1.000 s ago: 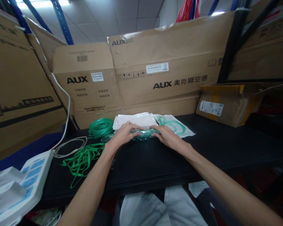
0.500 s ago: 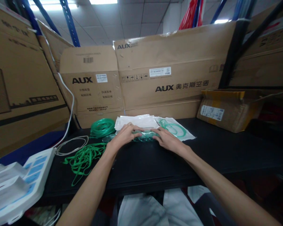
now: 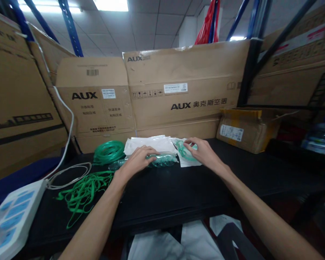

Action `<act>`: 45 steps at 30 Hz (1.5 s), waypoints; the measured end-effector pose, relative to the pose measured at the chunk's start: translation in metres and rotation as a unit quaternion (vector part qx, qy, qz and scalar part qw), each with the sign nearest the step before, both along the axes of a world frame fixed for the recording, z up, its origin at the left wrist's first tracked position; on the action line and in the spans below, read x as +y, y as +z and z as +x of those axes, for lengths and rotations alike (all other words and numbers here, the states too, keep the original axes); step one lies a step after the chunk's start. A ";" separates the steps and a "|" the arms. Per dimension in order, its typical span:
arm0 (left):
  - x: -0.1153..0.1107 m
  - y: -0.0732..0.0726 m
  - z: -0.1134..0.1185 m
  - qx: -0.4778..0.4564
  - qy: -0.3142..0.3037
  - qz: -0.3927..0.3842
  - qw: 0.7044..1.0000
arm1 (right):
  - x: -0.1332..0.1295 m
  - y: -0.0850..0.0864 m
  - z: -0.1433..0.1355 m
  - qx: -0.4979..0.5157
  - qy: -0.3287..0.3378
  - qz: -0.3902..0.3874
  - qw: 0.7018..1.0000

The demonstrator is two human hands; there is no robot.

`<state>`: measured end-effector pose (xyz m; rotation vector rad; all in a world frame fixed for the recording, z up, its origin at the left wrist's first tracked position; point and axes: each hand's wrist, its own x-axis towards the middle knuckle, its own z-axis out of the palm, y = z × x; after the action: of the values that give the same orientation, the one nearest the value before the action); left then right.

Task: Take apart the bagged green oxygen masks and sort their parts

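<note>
A row of clear, greenish plastic pieces [image 3: 165, 161] lies at the middle of the black table. Over its left part rests my left hand [image 3: 141, 158], fingers stretched forward and thumb apart from them. My right hand [image 3: 203, 152] is off the row, above thin green tubing [image 3: 182, 148] on a white sheet [image 3: 189, 162]. Its thumb and index finger are curved and apart; whether they touch the tubing I cannot tell. White flat packets [image 3: 151, 143] lie just behind the row. Left of them sits a coil of green tubing [image 3: 108, 151], with green elastic cords [image 3: 82, 189] tangled nearer me.
Cardboard panels [image 3: 151, 112] stand along the back. An open cardboard box [image 3: 241, 131] is at the right rear. On the left are a white power strip [image 3: 24, 213] and a looped pale cable [image 3: 70, 177]. A bottle with a blue cap [image 3: 323, 135] stands far right.
My right hand has left the row of clear plastic pieces and moved right, over the tubing on the white sheet. My left hand stays at the row. The view has turned slightly right.
</note>
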<state>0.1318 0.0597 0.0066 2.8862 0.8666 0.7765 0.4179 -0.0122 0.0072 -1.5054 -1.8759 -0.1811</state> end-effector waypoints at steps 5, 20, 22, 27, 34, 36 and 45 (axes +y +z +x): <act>-0.005 -0.002 0.006 -0.009 -0.004 0.006 1.000 | -0.010 -0.019 0.053 -0.051 0.022 -0.076 0.996; -0.077 0.012 0.087 -0.061 -0.040 0.005 0.997 | -0.060 -0.038 0.068 -0.101 -0.012 -0.057 0.993; -0.085 0.009 0.114 -0.033 -0.043 0.025 0.998 | -0.069 -0.037 0.071 -0.120 -0.026 -0.024 0.992; -0.086 0.003 0.163 0.059 -0.044 0.051 0.996 | -0.096 -0.036 0.066 -0.149 -0.061 0.086 0.983; -0.079 0.001 0.176 0.033 -0.064 0.025 0.997 | -0.111 -0.056 0.052 -0.164 -0.019 0.052 0.985; -0.079 -0.001 0.178 0.001 -0.079 0.013 0.997 | -0.105 -0.061 0.052 -0.181 -0.035 0.050 0.982; -0.080 0.003 0.183 -0.154 -0.106 -0.114 0.976 | -0.097 -0.059 0.063 -0.110 -0.049 0.022 0.992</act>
<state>0.3147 -0.0202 0.0100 2.5151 0.5598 0.9919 0.4808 -0.1088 -0.0521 -1.6029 -1.9543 -0.4471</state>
